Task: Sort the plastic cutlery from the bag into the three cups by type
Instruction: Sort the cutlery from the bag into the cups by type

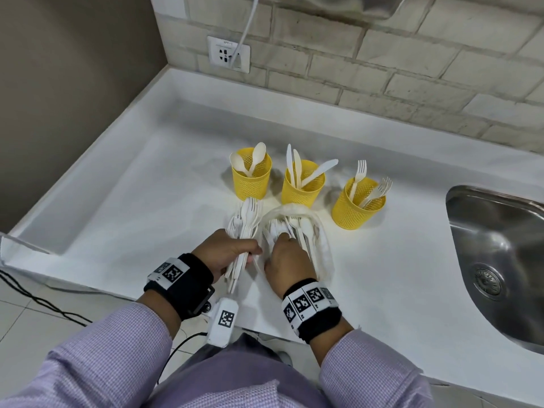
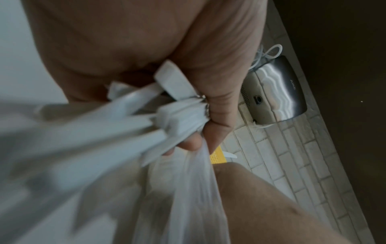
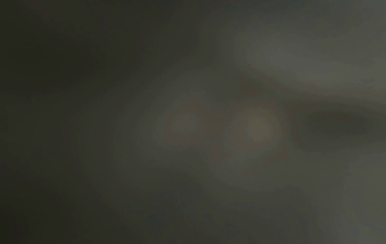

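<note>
Three yellow mesh cups stand in a row on the white counter: the spoon cup [image 1: 251,179], the knife cup [image 1: 303,187] and the fork cup [image 1: 357,206]. In front of them lies the translucent plastic bag [image 1: 322,248], mouth open, with white cutlery inside. My left hand [image 1: 250,251] grips a bundle of white cutlery [image 1: 245,222] by the handles, just left of the bag. The left wrist view shows those handles [image 2: 129,125] under my fingers [image 2: 215,102], with bag film [image 2: 194,189] beside them. My right hand [image 1: 282,240] reaches into the bag, its fingertips hidden among the pieces. The right wrist view is dark and blurred.
A steel sink [image 1: 497,260] is set into the counter at the right. The brick wall [image 1: 382,78] with a socket [image 1: 228,54] and a white cable runs behind the cups. The counter's front edge lies just below my wrists. A steel wall-mounted device [image 2: 277,92] hangs above.
</note>
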Motion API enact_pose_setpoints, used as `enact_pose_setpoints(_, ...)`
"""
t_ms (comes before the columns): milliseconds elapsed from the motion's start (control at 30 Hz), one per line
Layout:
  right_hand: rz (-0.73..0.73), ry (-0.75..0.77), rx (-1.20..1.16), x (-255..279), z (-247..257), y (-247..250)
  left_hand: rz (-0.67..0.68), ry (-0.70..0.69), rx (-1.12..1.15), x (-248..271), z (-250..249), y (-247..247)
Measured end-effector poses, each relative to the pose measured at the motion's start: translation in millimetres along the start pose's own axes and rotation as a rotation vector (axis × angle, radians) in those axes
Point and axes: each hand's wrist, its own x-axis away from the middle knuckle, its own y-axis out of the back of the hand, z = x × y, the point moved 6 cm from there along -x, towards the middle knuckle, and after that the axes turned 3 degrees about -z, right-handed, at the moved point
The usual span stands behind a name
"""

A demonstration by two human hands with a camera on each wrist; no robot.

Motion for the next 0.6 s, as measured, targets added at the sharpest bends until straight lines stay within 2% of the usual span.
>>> enact_pose_setpoints(133,0.078,-0.015,-0.087,-3.4,-7.6,3.2,-0.01,-0.008,-0.031,2.0,-2.6,2.1)
enact_pose_setpoints(233,0.078,-0.008,-0.138,-2.7,-15.6,10.6,-0.007,-0.025,-0.092,2.8,-4.7,4.4)
enact_pose_setpoints(333,0.076,-0.007,-0.075,1.0,-23.3,10.6,-0.008,-0.037,-0.157,3.5,-5.3,6.5)
enact_pose_setpoints(467,0.141,0.013,0.12,11.3,-20.3,10.4,-0.012,-0.05,-0.256,7.9,-8.1,4.5)
enact_pose_setpoints(600,0.104,-0.018,0.226,12.3,-12.7,9.7,0.016,-0.071,-0.322,12.0,-10.0,-0.9)
